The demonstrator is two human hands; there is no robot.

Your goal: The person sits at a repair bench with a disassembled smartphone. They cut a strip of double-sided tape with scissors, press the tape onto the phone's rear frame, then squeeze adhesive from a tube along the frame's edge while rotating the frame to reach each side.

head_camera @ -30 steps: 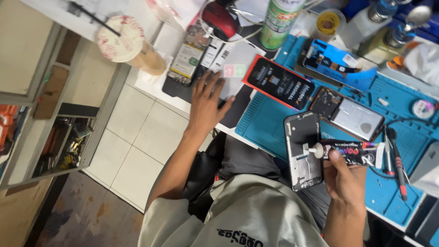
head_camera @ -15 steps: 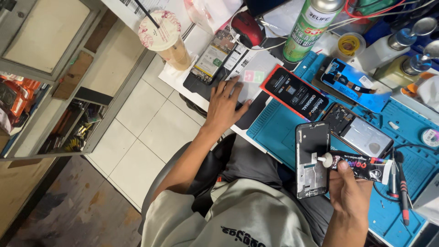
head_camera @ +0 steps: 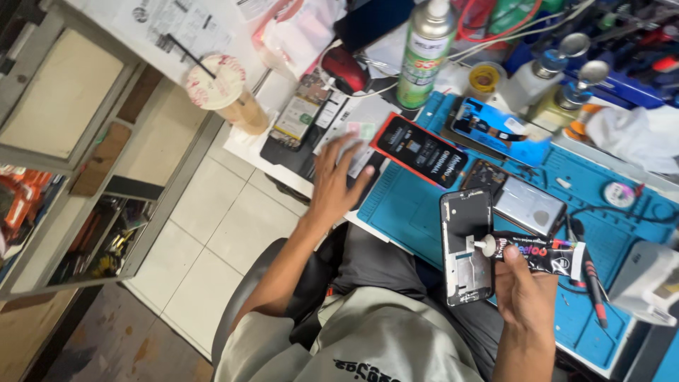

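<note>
My right hand (head_camera: 525, 295) grips a black glue tube (head_camera: 539, 255) with a white cap, its nozzle end over an opened phone frame (head_camera: 467, 247) lying on the blue work mat (head_camera: 410, 212). My left hand (head_camera: 338, 177) lies flat with fingers spread on white papers and small cards (head_camera: 357, 134) at the desk's left edge, next to a black boxed screen package (head_camera: 421, 150) with a red border.
A green spray can (head_camera: 423, 56), an iced drink cup with straw (head_camera: 223, 92), a red mouse (head_camera: 345, 69), a tape roll (head_camera: 484, 79), two dispenser bottles (head_camera: 566, 78), a phone battery part (head_camera: 527, 206) and tools (head_camera: 590, 272) crowd the desk. An open drawer cabinet (head_camera: 92, 233) stands left.
The view has shifted so the desk sits lower and further right. My left hand stays flat on the papers; my right hand keeps the glue tube at the phone frame.
</note>
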